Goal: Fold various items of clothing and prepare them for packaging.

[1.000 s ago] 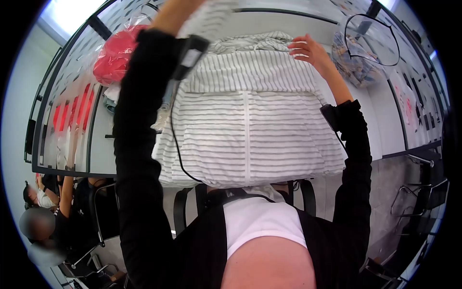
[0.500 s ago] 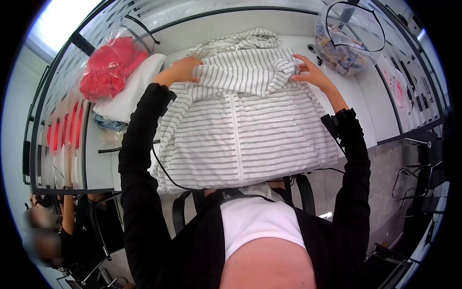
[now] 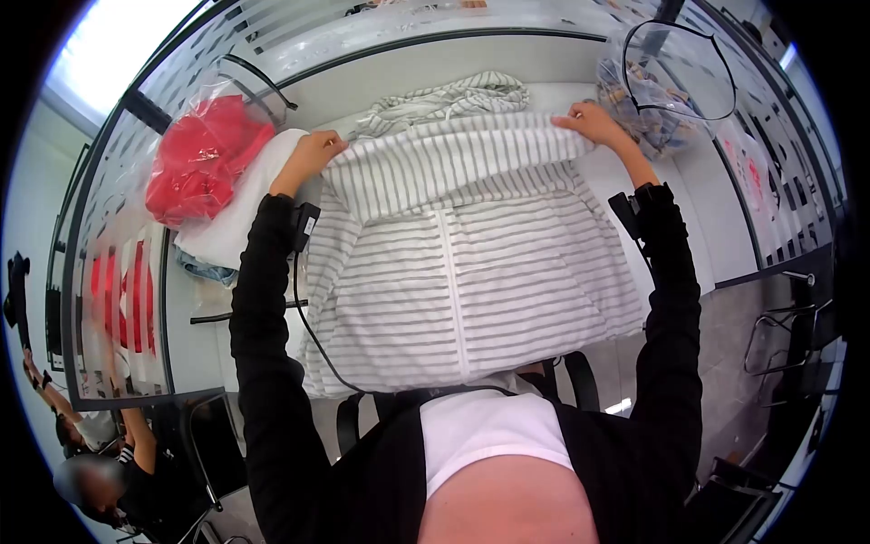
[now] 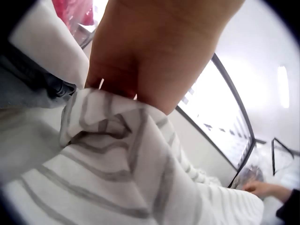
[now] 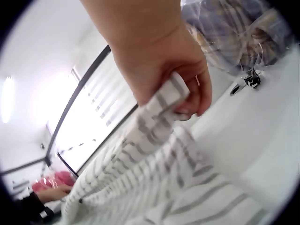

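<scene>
A white jacket with grey stripes lies spread over the table, a pale strip running down its middle. Across its far part a wide band of the striped cloth is lifted between both hands. My left hand grips the band's left end; in the left wrist view the fingers go behind the folded cloth and are mostly hidden. At the other end, my right hand pinches a corner, and its curled fingers show beside the cloth. Beyond the band lies a bunched striped part.
On the left are a clear bag of red cloth, a white folded cloth and some denim. A bag of patterned cloth stands back right. A low partition edges the table; other people sit at lower left.
The left hand came down from the upper left to the band. Both hands took hold of its ends, and the crumpled band is now drawn out wide and raised.
</scene>
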A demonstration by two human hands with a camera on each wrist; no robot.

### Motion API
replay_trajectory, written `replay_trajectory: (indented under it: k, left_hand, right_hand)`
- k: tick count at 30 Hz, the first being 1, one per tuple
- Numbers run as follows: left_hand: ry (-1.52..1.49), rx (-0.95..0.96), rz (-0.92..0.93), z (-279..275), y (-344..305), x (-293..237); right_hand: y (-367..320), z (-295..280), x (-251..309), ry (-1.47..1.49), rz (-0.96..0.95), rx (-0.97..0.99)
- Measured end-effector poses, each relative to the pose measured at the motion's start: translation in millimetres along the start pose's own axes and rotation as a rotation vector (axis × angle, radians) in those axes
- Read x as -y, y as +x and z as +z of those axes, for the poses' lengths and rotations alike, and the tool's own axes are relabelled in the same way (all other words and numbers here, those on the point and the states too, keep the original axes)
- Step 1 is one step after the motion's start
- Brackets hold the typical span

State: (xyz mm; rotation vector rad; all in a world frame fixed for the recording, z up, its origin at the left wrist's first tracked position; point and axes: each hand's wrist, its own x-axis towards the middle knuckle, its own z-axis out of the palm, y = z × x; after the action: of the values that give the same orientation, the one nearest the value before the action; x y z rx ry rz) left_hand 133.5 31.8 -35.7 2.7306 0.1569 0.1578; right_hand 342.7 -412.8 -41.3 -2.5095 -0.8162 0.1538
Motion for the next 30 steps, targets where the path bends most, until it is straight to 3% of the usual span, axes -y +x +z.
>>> replay_trajectory:
  k: [2,3,7,10,11,14,16,20,24,28,30]
  left_hand:
    - [0.166,0.032,-0.025,7,6,3]
    - [0.170,0.050,-0.026,9,11,4]
    - [0.133,-0.135,0.141,26,46,1]
    - [0.138,-0.131,0.118,32,78,-17]
    - [0.140,-0.042,0.082,32,87,-28]
    - [-0.031,0.069,0.395,44,105,-37]
    - [0.064,0.121,0.391,54,115,-45]
    - [0.203,0.162,0.353,76,127,-46]
    - [0.201,0.216,0.256,81,138,-44]
    - [0.074,-0.003,0.399,56,133,-50]
    - [-0.106,-0.242,0.506,40,131,-48]
  right_hand:
    - [4,9,-10,-0.369,-0.065,-0.063]
    - [5,9,-3,-0.408,-0.034,-0.105]
    - [47,19,-2,-0.199,-0.094,-0.184]
    - [80,34,3,-0.111,-0.092,-0.178]
    - [89,40,2,-0.073,-0.124,-0.164]
    - [108,58,3,-0.010,-0.180,-0.148]
    - [113,63,12,-0.046,-0.219,-0.166]
    - [119,62,14,-0.091,-0.125,-0.112]
    - [122,58,12,-0.014,-0.224,-0.305]
    - [119,33,27,0.128,-0.326,-0.515]
    - [115,16,42,0.242,-0.385,-0.601]
